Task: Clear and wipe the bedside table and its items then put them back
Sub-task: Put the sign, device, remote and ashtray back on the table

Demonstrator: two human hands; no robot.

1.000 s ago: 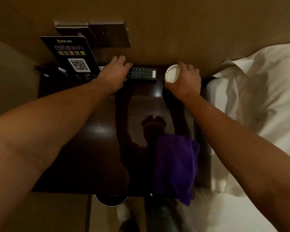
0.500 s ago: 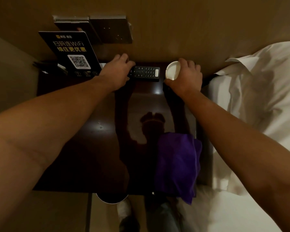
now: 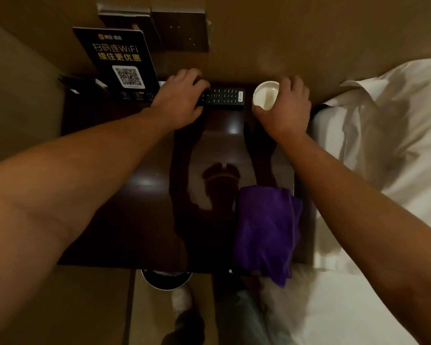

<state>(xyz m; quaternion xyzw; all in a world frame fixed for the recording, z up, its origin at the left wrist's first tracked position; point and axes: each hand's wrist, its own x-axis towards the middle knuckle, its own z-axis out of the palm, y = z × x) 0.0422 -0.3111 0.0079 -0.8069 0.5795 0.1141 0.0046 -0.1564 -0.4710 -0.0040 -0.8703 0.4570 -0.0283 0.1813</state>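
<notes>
The dark glossy bedside table (image 3: 125,220) fills the middle of the head view. At its far edge lies a black remote control (image 3: 223,97), and my left hand (image 3: 178,100) is closed around its left end. To the right, my right hand (image 3: 288,108) grips a small white cup (image 3: 265,95) from the side, its mouth facing me. A black WiFi sign with a QR code (image 3: 121,63) stands at the back left. A purple cloth (image 3: 265,230) lies on the near right corner and hangs over the front edge.
A white bed with a pillow (image 3: 388,135) adjoins the table on the right. Wall switch panels (image 3: 181,31) sit above the table. A dark object (image 3: 82,83) lies behind the sign at left. A round bin (image 3: 166,280) and my shoes show below the table's front edge.
Both hands stay at the far edge, on the remote and the cup. The view has tilted a little, so the table's items sit slightly lower in frame.
</notes>
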